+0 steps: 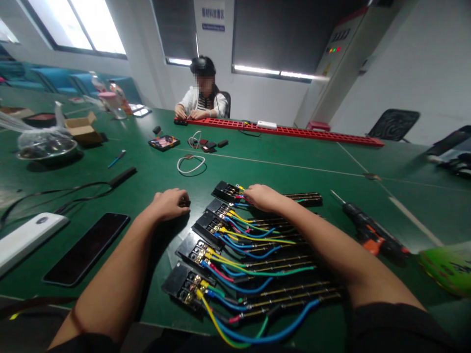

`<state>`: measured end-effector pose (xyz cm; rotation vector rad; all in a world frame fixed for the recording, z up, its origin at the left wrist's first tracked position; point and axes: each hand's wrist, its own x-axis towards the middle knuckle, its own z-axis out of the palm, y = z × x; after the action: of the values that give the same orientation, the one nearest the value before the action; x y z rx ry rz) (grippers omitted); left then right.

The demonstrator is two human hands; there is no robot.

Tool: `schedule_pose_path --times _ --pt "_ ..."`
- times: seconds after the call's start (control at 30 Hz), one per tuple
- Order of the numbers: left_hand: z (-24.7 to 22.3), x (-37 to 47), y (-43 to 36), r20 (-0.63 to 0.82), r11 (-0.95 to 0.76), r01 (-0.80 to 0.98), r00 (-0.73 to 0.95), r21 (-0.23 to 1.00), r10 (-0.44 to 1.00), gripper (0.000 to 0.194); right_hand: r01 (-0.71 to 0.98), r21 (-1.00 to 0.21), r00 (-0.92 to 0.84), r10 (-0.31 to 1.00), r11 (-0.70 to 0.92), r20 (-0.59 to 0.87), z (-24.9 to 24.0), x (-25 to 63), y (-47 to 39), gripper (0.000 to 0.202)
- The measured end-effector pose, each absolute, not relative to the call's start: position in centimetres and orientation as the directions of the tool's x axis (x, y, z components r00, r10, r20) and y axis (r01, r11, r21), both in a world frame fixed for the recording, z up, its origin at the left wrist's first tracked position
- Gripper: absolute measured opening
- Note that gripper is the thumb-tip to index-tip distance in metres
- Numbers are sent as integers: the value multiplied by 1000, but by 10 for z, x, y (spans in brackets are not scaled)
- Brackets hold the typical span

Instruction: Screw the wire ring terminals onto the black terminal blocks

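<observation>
Several black terminal blocks (191,252) lie in a row on the green table, with yellow, blue, green and red wires (228,260) running rightward from them over long black strips with brass-coloured rails. At the farthest black terminal block (223,190), my right hand (263,197) is closed, its fingertips pinching a wire beside the block's right end. My left hand (170,203) rests on the table left of the blocks, its fingers curled around something small and dark that I cannot make out. Some of the wire ends carry coloured sleeves and ring lugs.
A power drill (368,228) lies to the right, near a green bag (447,267). A phone (88,247) and a white power bank (29,240) lie left. Across the table a person (204,95) works at a long red perforated rail (294,131). A metal bowl (47,149) stands far left.
</observation>
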<state>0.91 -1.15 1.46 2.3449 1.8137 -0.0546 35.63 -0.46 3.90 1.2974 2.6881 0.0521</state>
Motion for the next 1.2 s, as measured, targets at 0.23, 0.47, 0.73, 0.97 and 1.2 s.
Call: schedule_pose_path --times 0.23,0.47,0.73,0.97,1.2 --pt "19 14 -14 -150 -225 971 235 83 960 31 774 96 -615 779 626 -124 39 357 -5 35" --pt "18 9 -13 -140 -214 973 225 88 964 28 768 102 -619 773 633 -135 41 357 -6 35" --pt "14 9 -11 -75 -282 953 291 112 954 29 777 93 -609 781 622 -138 44 355 -9 35" --pt "9 9 -5 49 -392 871 396 296 917 33 804 111 -574 811 584 -113 48 351 -15 35" --pt "8 12 -7 67 -384 861 385 333 920 35 801 162 -570 817 577 -90 46 343 -18 33"
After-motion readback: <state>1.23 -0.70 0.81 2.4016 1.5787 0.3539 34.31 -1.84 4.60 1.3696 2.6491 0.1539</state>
